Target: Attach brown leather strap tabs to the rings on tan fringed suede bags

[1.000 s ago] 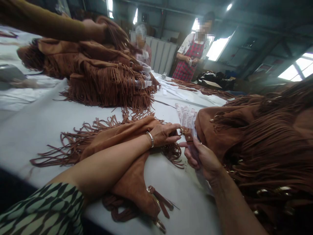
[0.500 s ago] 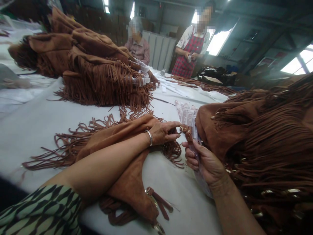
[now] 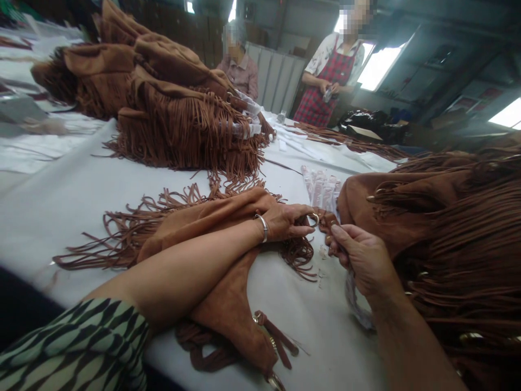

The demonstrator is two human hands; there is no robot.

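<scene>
The left hand [image 3: 285, 221], its arm stretched across one fringed suede bag [image 3: 211, 220] on the white table [image 3: 313, 336], had thumb and fingers closed about one metal ring [image 3: 317, 219], while the right hand [image 3: 362, 252] pinched the brown strap [image 3: 324, 217] just beside it. One brown pile [image 3: 175, 119] stood beyond, one fringed heap [image 3: 459, 217] crowded the right side, and two people [image 3: 325, 81] faced the table.

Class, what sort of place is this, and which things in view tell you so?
Probably a bag-making workshop: what look like fringed brown bags are piled on a white-covered table, and a person in a checked apron stands beyond it.
</scene>
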